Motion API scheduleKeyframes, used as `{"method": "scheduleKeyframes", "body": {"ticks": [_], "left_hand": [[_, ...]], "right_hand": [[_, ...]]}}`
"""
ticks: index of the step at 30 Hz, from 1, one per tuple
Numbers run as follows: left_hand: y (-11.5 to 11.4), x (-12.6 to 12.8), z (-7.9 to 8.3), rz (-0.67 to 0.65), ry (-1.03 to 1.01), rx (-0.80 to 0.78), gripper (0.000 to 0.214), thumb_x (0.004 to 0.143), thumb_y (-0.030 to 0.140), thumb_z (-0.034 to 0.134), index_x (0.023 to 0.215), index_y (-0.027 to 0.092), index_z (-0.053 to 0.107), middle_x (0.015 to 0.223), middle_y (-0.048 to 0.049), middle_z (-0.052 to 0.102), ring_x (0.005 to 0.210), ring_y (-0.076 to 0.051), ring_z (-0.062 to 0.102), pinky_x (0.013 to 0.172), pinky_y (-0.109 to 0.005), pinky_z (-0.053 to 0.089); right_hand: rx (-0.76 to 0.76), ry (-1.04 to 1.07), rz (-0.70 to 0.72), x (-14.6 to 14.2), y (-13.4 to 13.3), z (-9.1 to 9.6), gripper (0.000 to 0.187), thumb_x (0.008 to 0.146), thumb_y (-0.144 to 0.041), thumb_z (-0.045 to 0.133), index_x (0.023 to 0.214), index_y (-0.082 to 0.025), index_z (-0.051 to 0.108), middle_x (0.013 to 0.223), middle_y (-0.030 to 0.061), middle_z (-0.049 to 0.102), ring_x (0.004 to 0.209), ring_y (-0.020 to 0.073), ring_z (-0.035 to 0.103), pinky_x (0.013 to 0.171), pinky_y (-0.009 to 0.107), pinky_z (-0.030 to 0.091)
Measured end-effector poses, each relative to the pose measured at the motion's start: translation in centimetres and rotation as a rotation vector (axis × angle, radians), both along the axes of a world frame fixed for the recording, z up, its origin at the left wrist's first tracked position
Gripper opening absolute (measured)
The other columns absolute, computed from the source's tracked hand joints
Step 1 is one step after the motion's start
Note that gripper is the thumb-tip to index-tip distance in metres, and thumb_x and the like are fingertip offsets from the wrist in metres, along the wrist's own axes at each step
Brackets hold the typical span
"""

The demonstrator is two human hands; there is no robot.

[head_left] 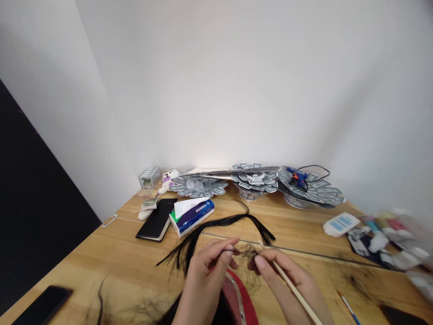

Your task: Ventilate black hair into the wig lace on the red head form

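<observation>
My left hand (213, 271) is closed in a pinch on a thin strand of black hair (237, 251), which runs across toward my other hand. Fingertips of my right hand (284, 275) pinch a frizzy tuft of black hair (251, 253). A pale wooden stick (294, 291) is also held in that hand, slanting down to the lower right. Beneath both hands lies a red and pink curved piece (244, 298) with a light strip along it, partly hidden by the left wrist. Dark hair shows beside it. Behind the hands, a long bundle of straight black hair (216, 222) lies on the table.
Near the bundle are a tissue pack (192, 216) and a black notebook (158, 220). Silver fan-like paper pieces (253, 180) line the wall, with a blue glue gun (297, 177). A phone (43, 306), loose hair (355, 280), a white case (341, 224) and a thin brush (349, 308) lie around.
</observation>
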State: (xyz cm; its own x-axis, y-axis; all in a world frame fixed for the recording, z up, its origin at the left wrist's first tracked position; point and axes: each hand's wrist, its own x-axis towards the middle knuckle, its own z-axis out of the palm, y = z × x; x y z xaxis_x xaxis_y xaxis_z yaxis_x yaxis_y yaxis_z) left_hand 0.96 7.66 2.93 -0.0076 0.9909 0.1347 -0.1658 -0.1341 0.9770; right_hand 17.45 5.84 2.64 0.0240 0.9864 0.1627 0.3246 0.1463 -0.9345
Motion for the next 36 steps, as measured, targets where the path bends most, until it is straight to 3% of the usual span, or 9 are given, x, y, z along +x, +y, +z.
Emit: {"method": "scheduleKeyframes", "body": {"ticks": [6,10,14,17,20,22,26,31,36], "left_hand": [[0.2,-1.4,0.4,-0.053,-0.135,-0.123,0.031,0.082,0.046,0.072,0.102,0.024,0.08,0.085,-0.0078,0.075,0.069,-0.018,0.068,0.061,-0.024,0.052],[-0.4,-1.8,0.7,-0.222,-0.274,-0.209,0.04,0.082,0.042,0.071,0.117,0.022,0.072,0.101,-0.0116,0.074,0.09,-0.026,0.071,0.079,-0.035,0.055],[-0.9,-0.7,0.1,-0.375,-0.264,-0.188,0.052,0.076,0.036,0.081,0.124,0.026,0.065,0.11,-0.008,0.071,0.095,-0.022,0.067,0.084,-0.03,0.051],[-1.0,0.5,-0.6,-0.311,-0.141,-0.18,0.056,0.067,0.031,0.087,0.119,0.023,0.067,0.1,-0.0063,0.071,0.08,-0.018,0.064,0.072,-0.026,0.049],[-0.6,0.9,-0.6,-0.232,-0.066,-0.17,0.024,0.069,0.03,0.084,0.086,0.016,0.074,0.076,-0.0044,0.07,0.073,-0.018,0.061,0.068,-0.025,0.047],[-0.3,0.5,-0.3,-0.188,-0.051,-0.147,0.02,0.071,0.033,0.081,0.069,0.015,0.072,0.067,-0.0032,0.067,0.067,-0.017,0.059,0.067,-0.025,0.046],[0.1,-0.8,0.4,-0.111,-0.035,-0.115,0.025,0.073,0.041,0.079,0.071,0.016,0.074,0.062,-0.0025,0.067,0.062,-0.016,0.058,0.064,-0.025,0.045],[0.2,-1.3,0.6,-0.103,-0.05,-0.104,0.03,0.072,0.046,0.08,0.068,0.016,0.074,0.061,-0.0018,0.067,0.059,-0.016,0.058,0.061,-0.025,0.046],[-0.1,-0.6,0.4,-0.162,-0.084,-0.11,0.03,0.072,0.045,0.082,0.069,0.016,0.075,0.063,-0.0022,0.068,0.06,-0.016,0.059,0.062,-0.024,0.046]], "right_hand": [[-0.017,0.107,-0.073,0.3,-0.3,0.4,0.039,0.086,-0.058,0.06,0.067,-0.024,0.066,0.065,0.0004,0.068,0.067,0.0191,0.062,0.065,0.023,0.05],[-0.035,0.139,-0.075,0.0,0.1,0.4,0.037,0.084,-0.057,0.064,0.067,-0.024,0.064,0.065,-0.0007,0.066,0.066,0.0183,0.06,0.065,0.024,0.049],[-0.072,0.221,-0.053,-0.8,0.5,0.1,0.037,0.078,-0.056,0.069,0.066,-0.022,0.062,0.063,-0.0012,0.063,0.062,0.0181,0.058,0.061,0.026,0.047],[-0.121,0.311,-0.039,-1.2,0.6,-0.2,0.038,0.071,-0.053,0.076,0.062,-0.021,0.058,0.058,-0.0031,0.058,0.058,0.0163,0.052,0.056,0.025,0.044],[-0.148,0.344,-0.034,-1.2,0.7,-0.4,0.039,0.069,-0.053,0.079,0.062,-0.021,0.058,0.054,-0.0045,0.054,0.053,0.0141,0.048,0.052,0.024,0.04],[-0.155,0.363,-0.034,-0.9,0.7,-0.4,0.041,0.07,-0.055,0.079,0.063,-0.02,0.059,0.052,-0.0053,0.052,0.05,0.0125,0.046,0.049,0.022,0.038],[-0.132,0.428,-0.062,-0.1,0.8,-0.3,0.044,0.07,-0.06,0.078,0.064,-0.021,0.059,0.049,-0.007,0.049,0.047,0.0103,0.043,0.047,0.02,0.035],[-0.068,0.432,-0.076,0.5,0.8,-0.3,0.04,0.074,-0.061,0.076,0.092,-0.025,0.073,0.084,0.003,0.074,0.082,0.02,0.065,0.073,0.025,0.049],[-0.051,0.352,0.107,-0.3,0.4,-0.4,0.046,0.074,-0.053,0.078,0.112,-0.028,0.072,0.108,0.0066,0.076,0.105,0.0282,0.066,0.089,0.034,0.049]]}}
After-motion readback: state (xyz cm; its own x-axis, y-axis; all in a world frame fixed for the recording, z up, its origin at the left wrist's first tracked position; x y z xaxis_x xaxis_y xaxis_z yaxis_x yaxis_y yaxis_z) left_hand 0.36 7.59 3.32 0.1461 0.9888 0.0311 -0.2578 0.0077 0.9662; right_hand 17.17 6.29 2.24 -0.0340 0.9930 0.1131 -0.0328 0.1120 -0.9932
